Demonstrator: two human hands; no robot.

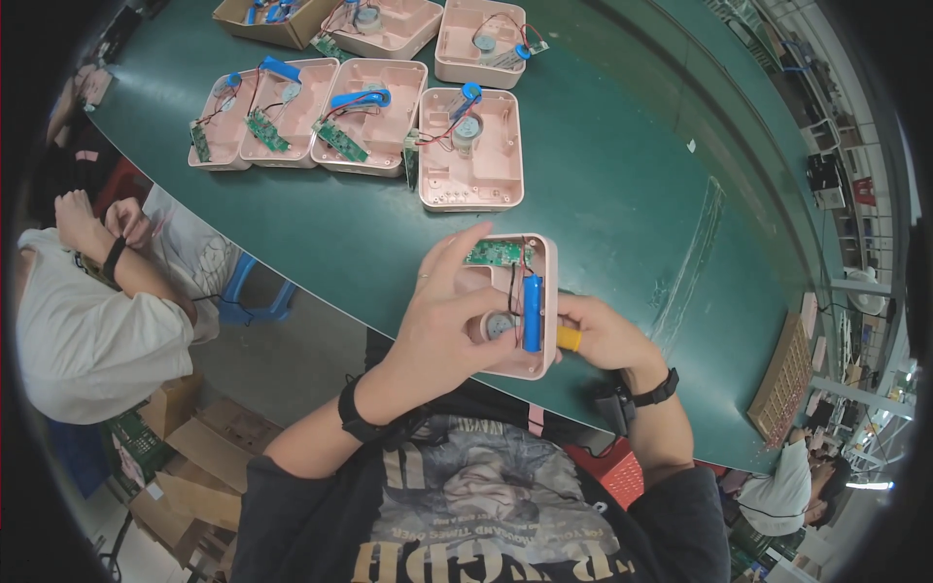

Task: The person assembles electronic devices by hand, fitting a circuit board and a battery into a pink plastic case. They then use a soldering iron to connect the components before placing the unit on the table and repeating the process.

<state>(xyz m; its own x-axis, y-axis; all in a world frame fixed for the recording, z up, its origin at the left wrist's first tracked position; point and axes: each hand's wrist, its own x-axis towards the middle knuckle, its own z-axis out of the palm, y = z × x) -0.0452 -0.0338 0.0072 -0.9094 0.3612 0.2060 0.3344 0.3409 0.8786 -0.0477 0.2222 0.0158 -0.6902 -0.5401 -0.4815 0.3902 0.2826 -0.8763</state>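
Note:
Just in front of me, a pink plastic housing (547, 253) is tilted up with its open side facing me. Inside it sit a green circuit board (496, 253), a blue cylindrical battery (532, 313) along the right wall, thin wires and a round grey part (499, 325). My left hand (442, 316) grips the housing from the left, its thumb reaching inside toward the battery's lower end. At the right wall, my right hand (610, 332) is closed around a short yellow cylindrical piece (569, 338); some of its fingers are hidden behind the housing.
Several similar pink housings (473, 185) with boards and blue batteries stand farther off on the green table (603, 165). A cardboard box (282, 31) of blue batteries is at the far left. A co-worker (107, 321) sits at left; a brown tray (780, 379) lies right.

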